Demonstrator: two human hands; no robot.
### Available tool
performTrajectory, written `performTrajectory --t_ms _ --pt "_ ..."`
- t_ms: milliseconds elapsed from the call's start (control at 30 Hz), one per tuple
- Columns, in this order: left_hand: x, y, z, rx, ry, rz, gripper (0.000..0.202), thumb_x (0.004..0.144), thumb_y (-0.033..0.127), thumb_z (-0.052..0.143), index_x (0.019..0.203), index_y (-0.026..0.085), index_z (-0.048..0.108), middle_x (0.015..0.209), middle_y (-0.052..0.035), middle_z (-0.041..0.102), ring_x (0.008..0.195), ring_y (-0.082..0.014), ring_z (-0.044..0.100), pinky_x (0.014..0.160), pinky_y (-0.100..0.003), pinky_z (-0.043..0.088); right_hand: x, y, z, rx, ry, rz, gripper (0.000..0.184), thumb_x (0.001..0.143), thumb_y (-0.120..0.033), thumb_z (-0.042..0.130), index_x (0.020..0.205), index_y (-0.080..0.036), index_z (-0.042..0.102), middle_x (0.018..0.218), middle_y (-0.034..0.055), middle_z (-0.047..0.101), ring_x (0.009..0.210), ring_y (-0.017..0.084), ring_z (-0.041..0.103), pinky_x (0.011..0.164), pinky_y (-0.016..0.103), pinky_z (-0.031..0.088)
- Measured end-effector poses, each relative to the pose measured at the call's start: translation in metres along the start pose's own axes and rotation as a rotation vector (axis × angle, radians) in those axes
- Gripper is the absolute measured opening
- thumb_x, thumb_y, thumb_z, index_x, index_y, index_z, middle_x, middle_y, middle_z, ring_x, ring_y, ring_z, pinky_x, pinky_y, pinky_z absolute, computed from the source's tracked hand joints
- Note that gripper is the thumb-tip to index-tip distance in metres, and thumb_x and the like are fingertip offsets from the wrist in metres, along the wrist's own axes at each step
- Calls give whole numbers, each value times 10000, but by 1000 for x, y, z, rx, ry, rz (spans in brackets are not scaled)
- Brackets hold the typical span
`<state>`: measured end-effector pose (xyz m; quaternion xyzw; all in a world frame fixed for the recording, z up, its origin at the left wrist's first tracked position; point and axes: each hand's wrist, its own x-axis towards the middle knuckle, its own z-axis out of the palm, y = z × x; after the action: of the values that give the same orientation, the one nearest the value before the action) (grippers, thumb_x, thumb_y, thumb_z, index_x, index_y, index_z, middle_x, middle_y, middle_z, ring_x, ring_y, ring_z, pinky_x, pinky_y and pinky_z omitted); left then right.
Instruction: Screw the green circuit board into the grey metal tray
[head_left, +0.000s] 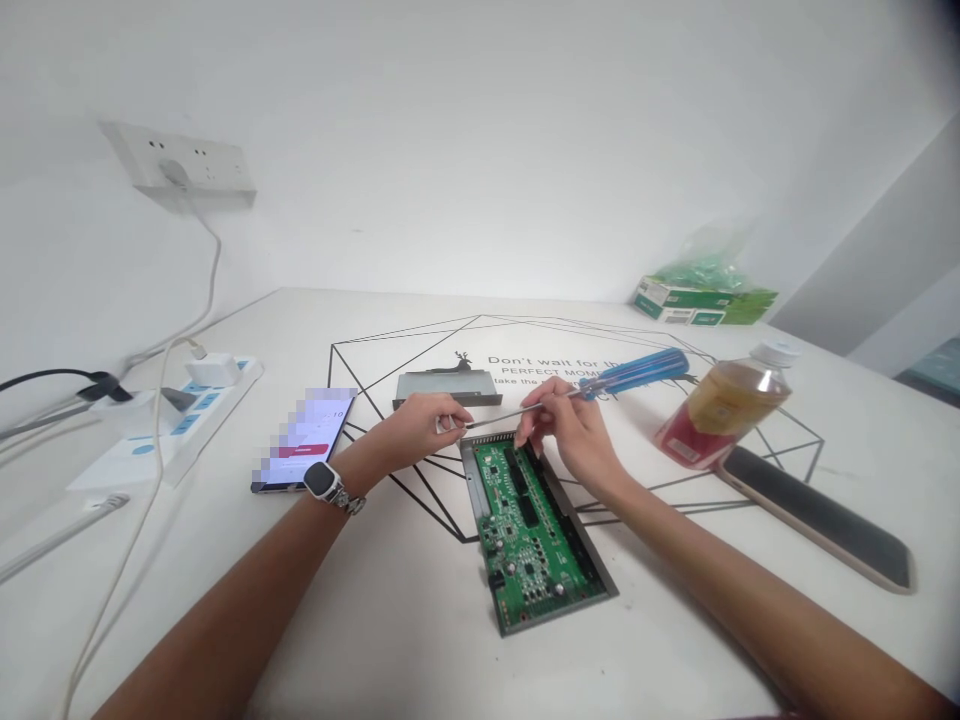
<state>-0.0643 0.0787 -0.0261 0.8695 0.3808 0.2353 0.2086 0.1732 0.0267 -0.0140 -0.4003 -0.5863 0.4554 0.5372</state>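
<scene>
My right hand (pixel 566 430) is shut on a screwdriver with a translucent blue handle (pixel 637 373). Its thin steel shaft (pixel 517 413) runs left to my left hand (pixel 416 430). The fingertips of that hand pinch a small silver item (pixel 444 424), too small to identify, right at the shaft's tip. Below both hands lies a green circuit board (pixel 532 530) in a grey metal chassis tray (pixel 480 490). My right fingers are just above the board's far edge. A grey metal cover (pixel 446 387) lies beyond the tray.
On the white printed table (pixel 225 560) lie a phone with a blurred screen (pixel 304 440), a power strip (pixel 180 425) with plugs and cables, a bottle of reddish liquid (pixel 724 405), and a phone in a beige case (pixel 817 515). A green box (pixel 705 303) stands at the back.
</scene>
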Motion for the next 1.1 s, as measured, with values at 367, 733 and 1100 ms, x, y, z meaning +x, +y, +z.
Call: performTrajectory --t_ms 367,733,1100 --pt "2 16 1 85 58 56 165 903 284 631 794 195 719 733 -21 693 701 -167 610 669 -303 472 0 0 -5 -6 19 -36 159 970 -288 446 882 -213 554 579 -28 619 540 158 656 453 237 445" --pt "2 21 7 328 29 91 178 946 267 583 843 183 701 822 -50 693 763 -192 602 687 -333 462 -1 -3 -7 -66 -13 -58 188 993 -260 418 872 -213 553 582 -33 614 540 151 640 471 244 457" --pt "3 29 15 207 109 178 153 979 229 599 891 157 702 863 -51 697 788 -182 616 684 -309 470 2 -23 -19 -358 -78 -214 355 1045 -501 444 939 -198 596 835 36 659 680 149 665 525 251 486"
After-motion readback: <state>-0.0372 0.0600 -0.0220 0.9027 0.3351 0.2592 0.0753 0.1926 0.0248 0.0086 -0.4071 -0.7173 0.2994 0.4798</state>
